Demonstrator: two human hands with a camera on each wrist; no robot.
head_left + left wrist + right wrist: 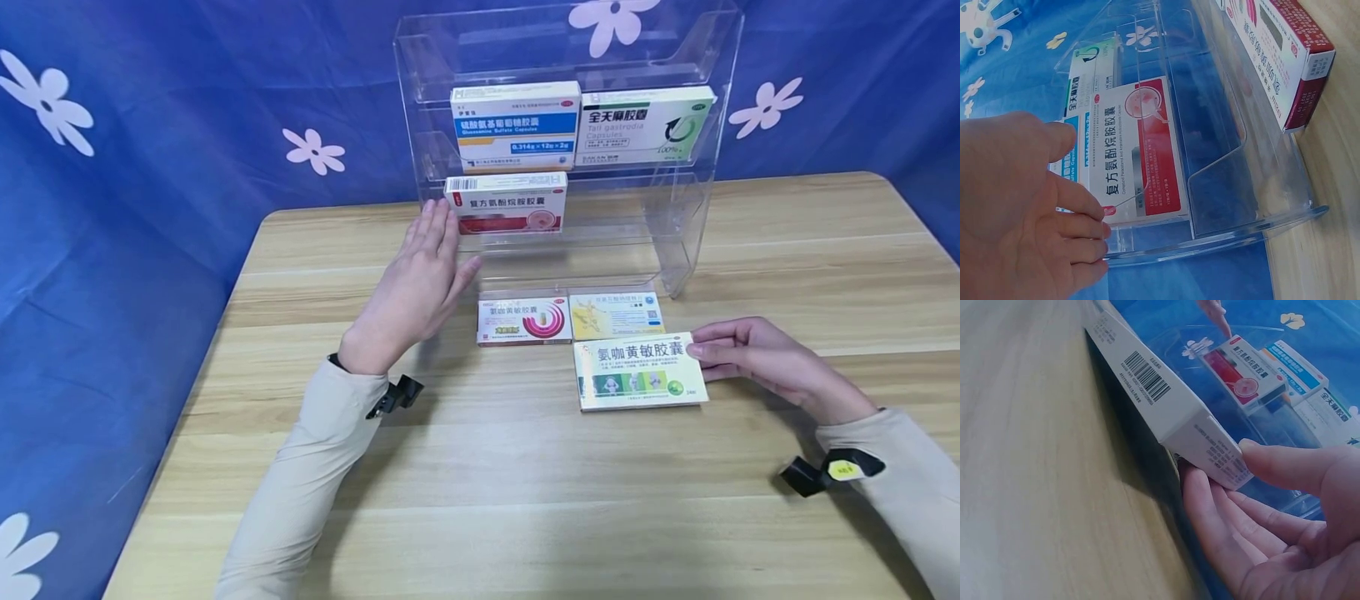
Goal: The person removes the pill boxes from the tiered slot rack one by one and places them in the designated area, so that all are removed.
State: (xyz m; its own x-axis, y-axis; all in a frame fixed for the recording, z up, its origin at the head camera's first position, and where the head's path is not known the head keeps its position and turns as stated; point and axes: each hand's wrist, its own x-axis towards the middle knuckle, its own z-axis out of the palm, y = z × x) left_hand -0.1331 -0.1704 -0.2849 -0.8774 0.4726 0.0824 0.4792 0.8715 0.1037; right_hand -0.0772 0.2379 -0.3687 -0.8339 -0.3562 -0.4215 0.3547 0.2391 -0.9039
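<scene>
Two fingers or more and the thumb of my right hand [761, 360] pinch the green box [641, 383] by its right end, just above the table [480, 508]. A firm, level pinch suits it, I judge. My left hand [420, 283], fingers straight and together, rests at the red box [510, 202]. Ahead, the pink box [517, 323] and yellow box [617, 315] crowd the foot of the rack [678, 250]; above the red box sits the blue box [515, 125].

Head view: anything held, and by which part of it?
Right hand pinches the white-and-green box by its right end, between thumb and fingers. Left hand holds nothing.
</scene>
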